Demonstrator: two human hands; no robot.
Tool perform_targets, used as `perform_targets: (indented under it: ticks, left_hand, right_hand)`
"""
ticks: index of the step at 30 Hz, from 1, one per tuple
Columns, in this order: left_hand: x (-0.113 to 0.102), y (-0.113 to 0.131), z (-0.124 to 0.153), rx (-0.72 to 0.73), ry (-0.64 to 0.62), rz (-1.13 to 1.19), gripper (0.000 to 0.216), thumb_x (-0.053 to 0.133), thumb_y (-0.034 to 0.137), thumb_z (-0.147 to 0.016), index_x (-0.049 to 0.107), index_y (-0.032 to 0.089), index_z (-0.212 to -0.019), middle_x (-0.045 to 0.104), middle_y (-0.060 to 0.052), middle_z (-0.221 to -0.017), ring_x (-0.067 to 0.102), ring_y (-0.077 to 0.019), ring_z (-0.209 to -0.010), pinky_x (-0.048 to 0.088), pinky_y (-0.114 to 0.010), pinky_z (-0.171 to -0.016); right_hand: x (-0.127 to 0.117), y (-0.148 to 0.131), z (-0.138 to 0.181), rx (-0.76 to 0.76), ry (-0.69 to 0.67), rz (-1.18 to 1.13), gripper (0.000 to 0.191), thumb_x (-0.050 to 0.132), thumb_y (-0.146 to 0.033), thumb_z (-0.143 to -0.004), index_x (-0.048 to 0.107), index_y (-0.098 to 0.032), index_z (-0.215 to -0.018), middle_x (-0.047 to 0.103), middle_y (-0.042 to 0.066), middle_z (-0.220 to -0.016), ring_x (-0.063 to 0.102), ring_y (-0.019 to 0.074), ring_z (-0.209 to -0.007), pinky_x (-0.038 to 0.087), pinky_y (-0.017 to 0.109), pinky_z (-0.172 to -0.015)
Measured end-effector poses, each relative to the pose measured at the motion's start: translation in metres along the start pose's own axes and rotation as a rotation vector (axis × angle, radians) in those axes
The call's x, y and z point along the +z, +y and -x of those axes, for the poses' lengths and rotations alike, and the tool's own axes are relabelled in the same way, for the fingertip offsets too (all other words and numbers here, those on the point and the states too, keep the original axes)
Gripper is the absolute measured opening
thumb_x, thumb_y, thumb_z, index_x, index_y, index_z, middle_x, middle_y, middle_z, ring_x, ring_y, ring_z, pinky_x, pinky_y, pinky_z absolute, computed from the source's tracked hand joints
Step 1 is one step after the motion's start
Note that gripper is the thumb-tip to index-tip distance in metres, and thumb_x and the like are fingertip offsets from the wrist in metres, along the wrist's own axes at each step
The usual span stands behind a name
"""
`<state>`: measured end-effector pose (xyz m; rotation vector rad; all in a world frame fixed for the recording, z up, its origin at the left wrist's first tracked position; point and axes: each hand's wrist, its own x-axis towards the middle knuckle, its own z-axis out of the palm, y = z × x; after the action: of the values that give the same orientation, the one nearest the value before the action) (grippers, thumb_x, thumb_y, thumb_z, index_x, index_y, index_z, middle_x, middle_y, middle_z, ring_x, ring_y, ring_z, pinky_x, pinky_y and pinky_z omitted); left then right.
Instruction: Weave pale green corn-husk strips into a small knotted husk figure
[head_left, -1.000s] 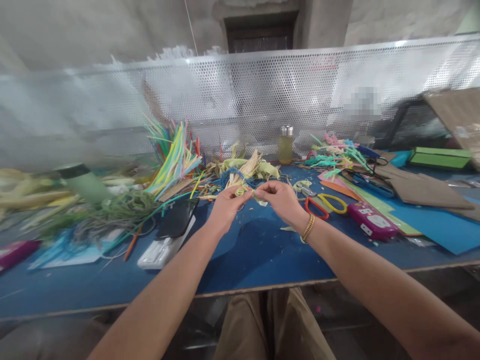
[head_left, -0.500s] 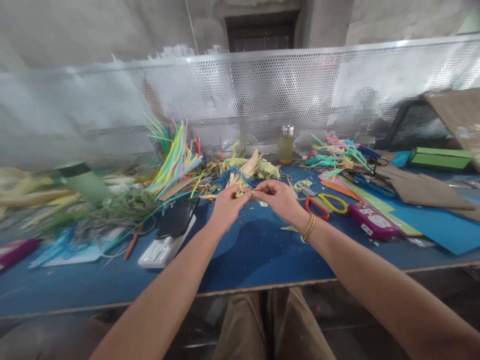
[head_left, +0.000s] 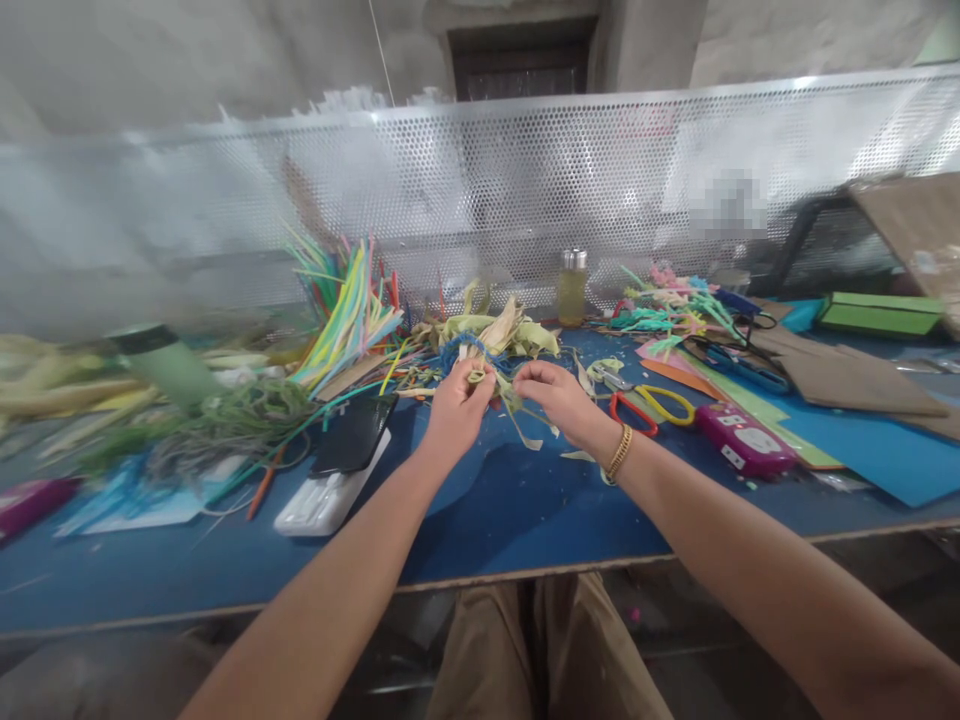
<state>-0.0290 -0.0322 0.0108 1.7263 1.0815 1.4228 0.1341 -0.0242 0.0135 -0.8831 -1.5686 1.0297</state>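
My left hand is closed on a small rolled coil of pale green corn-husk strip, held just above the blue table. My right hand pinches the same strip a little to the right. The strip's loose end hangs down between the hands toward the table. A gold bangle sits on my right wrist. Right behind the hands lies a heap of corn husks.
Left of my hands are a black phone on a white case, a bundle of coloured straws and green grass-like fibres. To the right lie red and yellow scissors, a magenta box, cardboard and a green box. A small bottle stands by the perforated screen.
My hands have drawn slightly apart. The strip between them has lengthened and its loose end now hangs lower over the table.
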Motion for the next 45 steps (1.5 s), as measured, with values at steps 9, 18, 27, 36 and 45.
perform_targets:
  ticks: [9,18,27,36,45]
  left_hand:
    - [0.003,0.006,0.003,-0.214,-0.153,0.211,0.031,0.065,0.046,-0.08,0.052,0.019,-0.072,0.047,0.004,-0.056,0.04,-0.0077,-0.047,0.028,-0.022,-0.046]
    - [0.0,0.003,0.002,-0.498,-0.306,0.368,0.031,0.072,0.046,-0.072,0.059,0.018,-0.068,0.025,0.009,-0.043,0.017,-0.0053,-0.038,0.011,-0.025,-0.041]
    - [0.002,0.004,0.004,-0.671,-0.486,0.368,0.026,0.071,0.038,-0.068,0.069,0.014,-0.076,0.029,0.008,-0.047,0.017,-0.0045,-0.04,0.01,-0.022,-0.041]
    - [0.0,0.008,0.004,-0.592,-0.325,0.396,0.03,0.08,0.04,-0.064,0.072,0.015,-0.08,0.06,-0.003,-0.074,0.049,-0.0084,-0.059,0.025,-0.02,-0.045]
    - [-0.011,0.002,-0.003,-0.489,-0.158,0.371,0.033,0.084,0.04,-0.061,0.064,0.017,-0.073,0.055,0.002,-0.064,0.048,-0.0078,-0.055,0.027,-0.021,-0.045]
  right_hand:
    - [0.0,-0.008,0.002,0.05,-0.025,-0.122,0.022,0.071,-0.037,-0.07,0.061,-0.018,-0.064,0.055,-0.003,-0.064,0.045,0.0105,-0.063,0.038,0.028,-0.064]
    - [0.001,-0.006,0.001,0.115,0.054,-0.184,0.014,0.071,-0.031,-0.065,0.065,-0.018,-0.061,0.059,-0.001,-0.06,0.051,0.0121,-0.064,0.04,0.027,-0.064]
    - [-0.002,-0.003,-0.003,0.145,0.268,-0.288,0.019,0.074,-0.031,-0.06,0.059,-0.019,-0.058,0.05,-0.004,-0.06,0.04,0.0099,-0.059,0.035,0.027,-0.06]
    - [-0.007,0.0,-0.005,0.17,0.092,-0.129,0.032,0.07,-0.049,-0.073,0.058,-0.02,-0.068,0.059,0.0,-0.066,0.052,0.0118,-0.062,0.042,0.028,-0.062]
    - [-0.016,-0.011,0.003,0.165,-0.308,0.15,0.035,0.069,-0.049,-0.075,0.063,-0.019,-0.058,0.055,-0.001,-0.053,0.046,0.0106,-0.051,0.036,0.027,-0.053]
